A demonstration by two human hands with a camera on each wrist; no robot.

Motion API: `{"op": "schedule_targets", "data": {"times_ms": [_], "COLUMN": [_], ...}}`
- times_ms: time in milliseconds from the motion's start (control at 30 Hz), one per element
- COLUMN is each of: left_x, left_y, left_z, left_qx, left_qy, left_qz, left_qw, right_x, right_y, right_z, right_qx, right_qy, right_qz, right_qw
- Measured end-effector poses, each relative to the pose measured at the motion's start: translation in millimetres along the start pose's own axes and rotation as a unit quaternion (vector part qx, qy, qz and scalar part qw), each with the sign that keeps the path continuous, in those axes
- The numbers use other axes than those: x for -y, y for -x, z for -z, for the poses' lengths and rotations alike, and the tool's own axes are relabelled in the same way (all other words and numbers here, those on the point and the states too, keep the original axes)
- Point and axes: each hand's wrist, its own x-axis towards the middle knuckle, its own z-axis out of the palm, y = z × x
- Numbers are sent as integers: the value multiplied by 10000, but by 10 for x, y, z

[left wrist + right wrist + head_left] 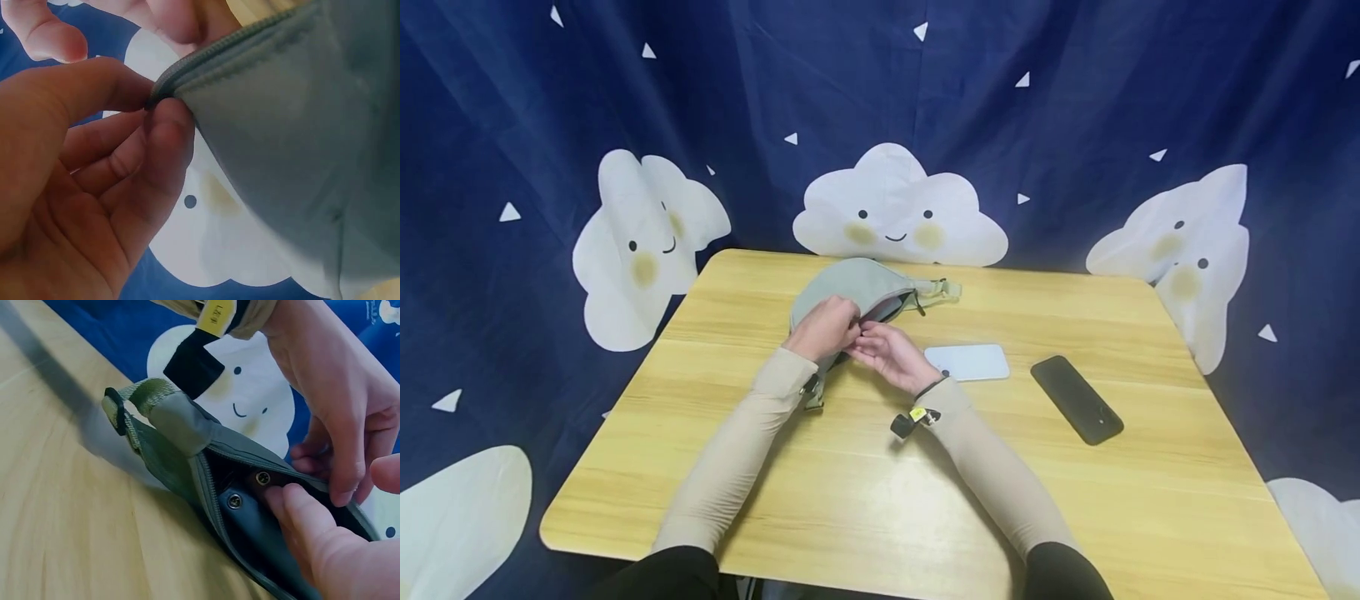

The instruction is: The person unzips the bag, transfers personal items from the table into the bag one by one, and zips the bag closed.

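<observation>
Grey-green waist bag lying toward the far edge of the wooden surface, mouth unzipped, and both hands are at it right now! Taking it from the left: a smiling cloud on the dark blue curtain, well left of the bag. Now the left hand, at the bag's near side, thumb and fingertips drawn together, pinching the zipped edge of the opening. Right beside it, the right hand: fingers nearly straight, thumb held apart, fingertips in the bag's mouth and touching the dark lining close to two metal snaps. On we go, to the strap, jutting from the bag's right end. Just right of the bag and nearer the person, a white phone lies flat, partly hidden by the right wrist. Farthest right of the bag, there's the black phone, lying at a slant.
</observation>
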Motion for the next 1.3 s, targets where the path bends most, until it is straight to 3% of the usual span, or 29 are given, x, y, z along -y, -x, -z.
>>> {"op": "schedule_targets", "data": {"times_ms": [400, 500, 733, 967, 1167, 1233, 1300], "left_x": [6, 14, 38, 84, 112, 118, 122], "left_y": [181, 241, 290, 307, 324, 322, 318], "left_z": [8, 24, 83, 123, 146, 151, 159], "left_qx": [55, 119, -55, 57, 47, 39, 64], "left_qy": [47, -22, -200, -227, -216, -199, -193], "left_qz": [582, 672, 724, 866, 856, 823, 804], "left_qw": [9983, 9977, 9972, 9960, 9961, 9964, 9966], "right_x": [235, 378, 738, 1017, 1251, 1327, 1389], "right_y": [149, 250, 592, 949, 1237, 1344, 1445], "right_z": [218, 322, 620, 951, 1123, 1169, 1214], "right_qx": [-143, -276, -526, -851, -1256, -1427, -1678], "right_qy": [533, 612, 1173, 2081, 2374, 2614, 3096], "right_qz": [153, 290, 711, 932, 1226, 1365, 1474], "right_qw": [9984, 9973, 9892, 9699, 9554, 9448, 9243]}}
